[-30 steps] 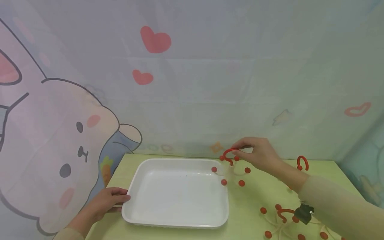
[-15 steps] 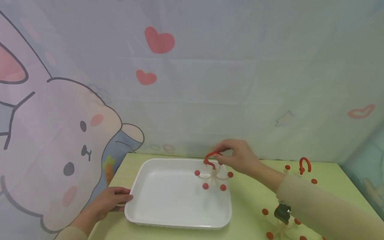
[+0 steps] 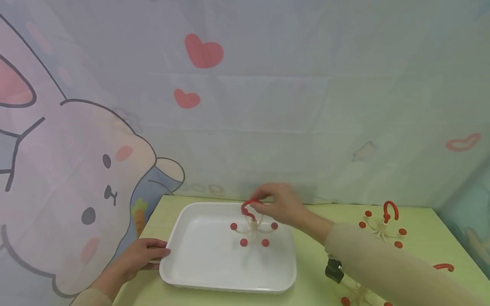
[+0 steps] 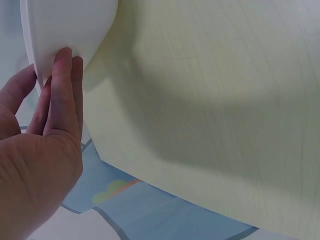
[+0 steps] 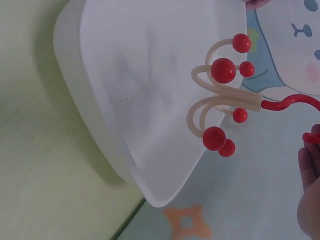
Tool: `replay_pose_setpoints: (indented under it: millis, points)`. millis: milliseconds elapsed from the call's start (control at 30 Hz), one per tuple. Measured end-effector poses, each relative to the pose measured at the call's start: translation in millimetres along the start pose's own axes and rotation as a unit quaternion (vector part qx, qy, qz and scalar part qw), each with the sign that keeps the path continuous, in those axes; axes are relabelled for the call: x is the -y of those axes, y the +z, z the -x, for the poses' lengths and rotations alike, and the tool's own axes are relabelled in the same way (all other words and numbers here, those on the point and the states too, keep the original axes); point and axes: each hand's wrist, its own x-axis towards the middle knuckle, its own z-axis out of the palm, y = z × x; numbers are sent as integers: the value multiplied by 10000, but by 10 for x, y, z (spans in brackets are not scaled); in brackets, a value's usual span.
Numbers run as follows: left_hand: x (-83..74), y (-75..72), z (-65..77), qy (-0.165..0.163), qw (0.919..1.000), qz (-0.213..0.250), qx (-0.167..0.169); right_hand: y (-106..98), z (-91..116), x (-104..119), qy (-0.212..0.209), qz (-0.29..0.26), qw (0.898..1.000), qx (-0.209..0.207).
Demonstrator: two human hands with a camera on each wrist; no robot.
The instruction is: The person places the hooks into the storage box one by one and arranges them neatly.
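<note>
Over the right half of the white tray [image 3: 214,265] | cream hanger [image 3: 254,229] with red balls [image 3: 243,242] hangs clear of its floor | my right grip [image 3: 281,204] pinches the red hook [image 3: 245,208], my left grip [image 3: 139,257] the tray's left rim [image 3: 175,229] | I'd hold the stem [image 5: 245,99] upright, balls off the rim

Room inside tray [image 3: 199,263], beneath sleeve [image 3: 383,267] unclear.

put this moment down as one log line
right hand: holds red-and-cream hook above white tray | left hand: holds tray's left edge | similar hooks: on table
</note>
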Motion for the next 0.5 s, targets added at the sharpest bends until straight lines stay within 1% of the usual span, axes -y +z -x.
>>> replay_pose_setpoints:
  millis: [100, 133, 233, 367, 500]
  points:
    - [-2, -4, 2, 24, 10000, 16, 65, 81, -44, 13, -123, 178, 9998, -29]
    - [-4, -6, 5, 32, 9999, 27, 96, 108, -59, 21, -113, 304, 9995, -40]
    - [-10, -15, 23, 56, 9998, 77, 197, 199, -110, 18, -79, 465, 9989, -31]
    - [-14, -25, 49, 61, 9995, 125, 275, 326, -195, 20, -42, 407, 9992, 37]
    - [-12, -37, 65, 32, 9997, 91, 222, 458, -281, 55, -41, 259, 9996, 61]
